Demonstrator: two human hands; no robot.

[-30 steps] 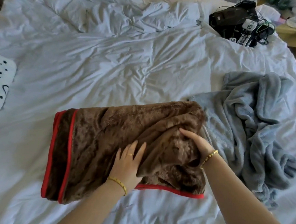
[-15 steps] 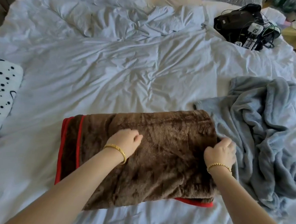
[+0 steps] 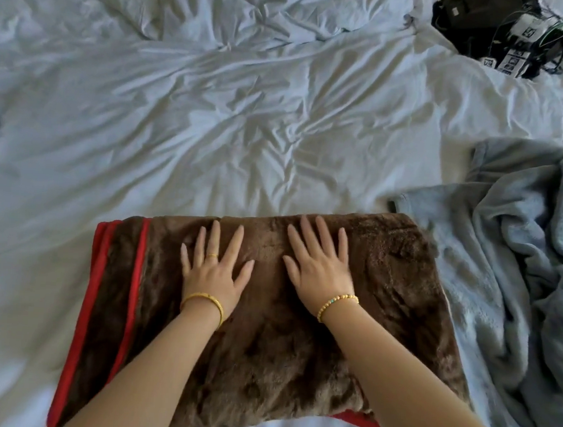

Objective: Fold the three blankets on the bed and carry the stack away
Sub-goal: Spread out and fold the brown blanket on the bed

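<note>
Brown blanket (image 3: 298, 331) folded on the bed (image 3: 246, 127), near edge, pressed flat under left hand (image 3: 212, 275) and right hand (image 3: 319, 276), fingers straight and spread, gripping nothing, likely smoothing the fold. Grey blanket (image 3: 518, 280) rumpled just beside, unfolded.

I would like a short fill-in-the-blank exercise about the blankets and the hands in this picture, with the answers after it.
1. Both hands, the left hand and the right hand, lie flat on the ____ blanket.
2. The edge trim of that blanket has the colour ____.
3. The grey blanket lies crumpled on the person's ____ side.

Answers: brown; red; right
</note>
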